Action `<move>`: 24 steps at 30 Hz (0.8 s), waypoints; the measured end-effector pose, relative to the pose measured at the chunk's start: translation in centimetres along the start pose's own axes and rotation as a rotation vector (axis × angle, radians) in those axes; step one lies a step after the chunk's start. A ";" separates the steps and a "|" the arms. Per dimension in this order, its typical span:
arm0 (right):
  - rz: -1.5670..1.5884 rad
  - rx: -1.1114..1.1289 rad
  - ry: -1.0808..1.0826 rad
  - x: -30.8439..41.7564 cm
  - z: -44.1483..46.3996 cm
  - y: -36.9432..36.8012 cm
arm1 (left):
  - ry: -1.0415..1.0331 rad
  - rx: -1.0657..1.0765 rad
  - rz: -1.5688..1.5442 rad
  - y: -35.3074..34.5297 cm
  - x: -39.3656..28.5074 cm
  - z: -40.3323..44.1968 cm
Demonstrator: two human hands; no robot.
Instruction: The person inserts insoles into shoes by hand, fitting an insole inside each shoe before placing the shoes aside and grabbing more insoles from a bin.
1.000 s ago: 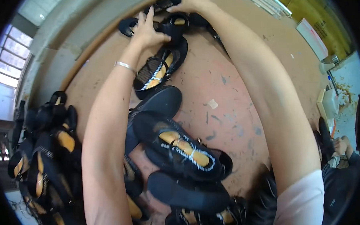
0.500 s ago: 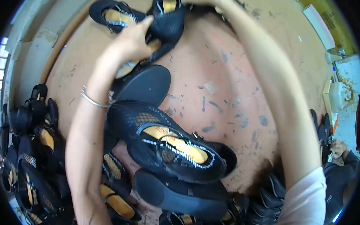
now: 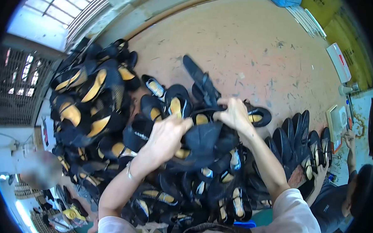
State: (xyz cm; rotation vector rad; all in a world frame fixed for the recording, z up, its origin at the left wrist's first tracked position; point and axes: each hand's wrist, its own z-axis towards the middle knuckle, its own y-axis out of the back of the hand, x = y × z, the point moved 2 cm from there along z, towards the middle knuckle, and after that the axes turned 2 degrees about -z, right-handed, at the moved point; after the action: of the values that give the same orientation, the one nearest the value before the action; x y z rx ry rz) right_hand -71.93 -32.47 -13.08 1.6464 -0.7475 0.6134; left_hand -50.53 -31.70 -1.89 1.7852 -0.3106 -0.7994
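Left hand: your left hand (image 3: 169, 134) is palm down with its fingers curled over the near shoes; the fingertips are hidden, so you cannot tell whether they close on one.
Right hand: your right hand (image 3: 235, 114) has bent fingers and a thumb slightly apart, at the far edge of the same shoes; a firm grip cannot be made out.
Between your hands: black shoes (image 3: 202, 138) with tan insoles lie bunched together, slightly blurred, over the near side of the desk (image 3: 239, 48).
Beyond them: a narrow dark shoe (image 3: 200, 77) points away from you across the desk.
Your left: a heap of black shoes (image 3: 92, 87) is piled high, several showing tan insoles.
Your right: a row of black shoes (image 3: 294, 129) stands close together.
Your wrist: a thin bracelet (image 3: 128, 170) circles the left one.
Far right: a co-worker (image 3: 330, 206) in dark clothing has one hand beside that row.
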 end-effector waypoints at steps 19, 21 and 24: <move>0.353 0.452 0.530 22.3 -19.5 -16.4 | 0.471 -0.436 -0.022 -13.8 11.8 -54.9; 0.035 -0.127 0.461 18.6 -9.4 -16.9 | 0.506 -0.473 -0.043 -14.8 12.1 -54.6; -0.500 -0.053 0.117 12.3 2.7 -17.3 | 0.501 -0.560 0.094 -16.6 13.4 -55.2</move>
State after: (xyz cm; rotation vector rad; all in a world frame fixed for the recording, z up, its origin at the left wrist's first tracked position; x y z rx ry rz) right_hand -50.80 -34.71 -15.66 1.6499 -0.2451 0.3237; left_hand -7.45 7.49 -12.53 1.3628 0.1524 -0.3050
